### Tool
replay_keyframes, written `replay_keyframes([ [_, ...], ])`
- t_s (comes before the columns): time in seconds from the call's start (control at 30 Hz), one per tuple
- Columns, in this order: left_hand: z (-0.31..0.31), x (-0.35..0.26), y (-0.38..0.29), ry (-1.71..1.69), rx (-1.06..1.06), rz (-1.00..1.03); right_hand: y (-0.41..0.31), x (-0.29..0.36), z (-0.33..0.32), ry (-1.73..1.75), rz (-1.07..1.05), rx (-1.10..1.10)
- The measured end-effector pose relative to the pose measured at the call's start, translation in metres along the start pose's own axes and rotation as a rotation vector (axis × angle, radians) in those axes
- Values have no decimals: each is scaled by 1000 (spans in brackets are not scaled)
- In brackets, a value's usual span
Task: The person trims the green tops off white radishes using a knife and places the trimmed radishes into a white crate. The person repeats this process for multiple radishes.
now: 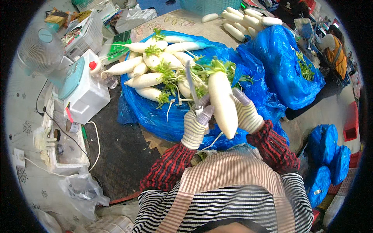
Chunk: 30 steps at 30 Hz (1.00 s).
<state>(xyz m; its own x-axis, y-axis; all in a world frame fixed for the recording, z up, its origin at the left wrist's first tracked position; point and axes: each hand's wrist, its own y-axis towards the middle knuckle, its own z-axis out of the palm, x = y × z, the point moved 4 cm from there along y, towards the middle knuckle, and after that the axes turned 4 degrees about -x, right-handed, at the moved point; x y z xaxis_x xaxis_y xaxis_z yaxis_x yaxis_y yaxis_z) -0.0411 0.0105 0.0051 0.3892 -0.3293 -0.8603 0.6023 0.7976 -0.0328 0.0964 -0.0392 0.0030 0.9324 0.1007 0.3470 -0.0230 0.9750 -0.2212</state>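
Observation:
My left hand (pixel 195 123), in a striped knit glove, is closed around the handle of a knife (pixel 191 84) whose blade points up and away. In my right hand (pixel 247 112), gloved alike, is a large white daikon radish (pixel 223 102), its cut-short green leaves at the far end and its tip towards me. The thumb lies along the radish's right side; most fingers are hidden behind it. Beyond both hands, several white radishes (pixel 145 80) with leafy tops lie heaped on a blue plastic bag (pixel 131 102).
Radishes without leaves (pixel 233 32) are piled at the table's far right. A bulging blue bag (pixel 279 67) holds greens. Left are a white foam box (pixel 90 96), a fan (pixel 40 48) and a cable (pixel 97 145). A person in an orange garment (pixel 339 58) is far right.

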Motion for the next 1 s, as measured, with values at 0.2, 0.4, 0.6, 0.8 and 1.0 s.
replay_keyframes([
  [0.2,-39,-29,-3,664,-33,144,-8,6,-48,9,196,-64],
  [0.4,-57,-51,-5,1458,205,402,-29,5,-53,-144,173,-104],
  [0.6,-50,-68,-3,1580,321,382,-41,2,-21,-576,137,-15],
  [0.8,-46,-76,-3,1602,397,348,-44,5,-4,-850,85,32],
  [1.0,-35,-71,-6,1683,440,330,-36,-3,-5,-964,23,151],
])
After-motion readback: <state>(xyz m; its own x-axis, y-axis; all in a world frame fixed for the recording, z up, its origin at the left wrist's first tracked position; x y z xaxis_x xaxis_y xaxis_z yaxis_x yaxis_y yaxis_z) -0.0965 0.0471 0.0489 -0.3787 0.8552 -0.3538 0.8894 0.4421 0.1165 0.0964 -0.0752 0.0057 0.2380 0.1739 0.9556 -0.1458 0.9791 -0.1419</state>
